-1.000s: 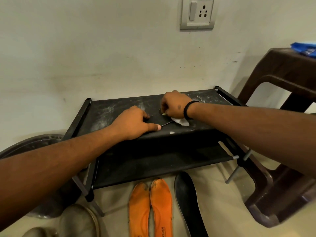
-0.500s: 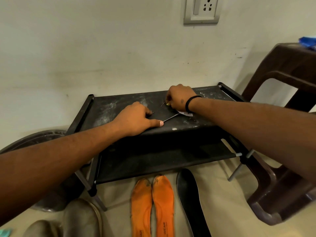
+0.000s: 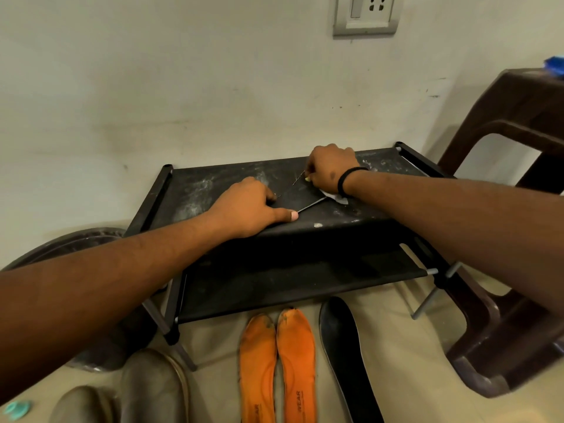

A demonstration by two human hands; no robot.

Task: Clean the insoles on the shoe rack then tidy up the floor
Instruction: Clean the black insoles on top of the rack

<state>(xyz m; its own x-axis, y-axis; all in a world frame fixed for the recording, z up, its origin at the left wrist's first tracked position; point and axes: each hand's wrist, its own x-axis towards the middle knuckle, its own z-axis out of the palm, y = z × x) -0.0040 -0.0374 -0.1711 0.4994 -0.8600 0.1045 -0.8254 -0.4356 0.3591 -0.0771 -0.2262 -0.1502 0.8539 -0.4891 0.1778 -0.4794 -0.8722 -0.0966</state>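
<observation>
1. A pale, scuffed wall is backing a low black shoe rack [image 3: 213, 190] that is standing on a beige floor [image 3: 396, 355]; the rack's top shelf is showing white dusty smears, and every place below is given relative to this rack.
2. On the middle of the top shelf a dark insole [image 3: 302, 196] is lying flat, hard to separate from the black fabric except for its thin pale edge.
3. The left hand [image 3: 247, 206] is resting on the near end of that insole, fingers curled under and thumb stretched along its edge, apparently pinning it so that it is not sliding while it is being wiped.
4. The right hand [image 3: 331, 169] is sitting at the insole's far end, fingers bunched down around a white wipe [image 3: 335, 197] that is peeking out beneath the wrist; it seems to be pressing the wipe onto the insole to scrub.
5. On the floor just in front of the rack, two orange insoles [image 3: 276, 367] are lying side by side, with a black insole [image 3: 345, 352] beside them, probably set out either as done or as waiting.
6. A brown plastic stool [image 3: 518, 123] is standing to the right of the rack, and grey shoes [image 3: 134, 392] are sitting on the floor in front of its left end.
</observation>
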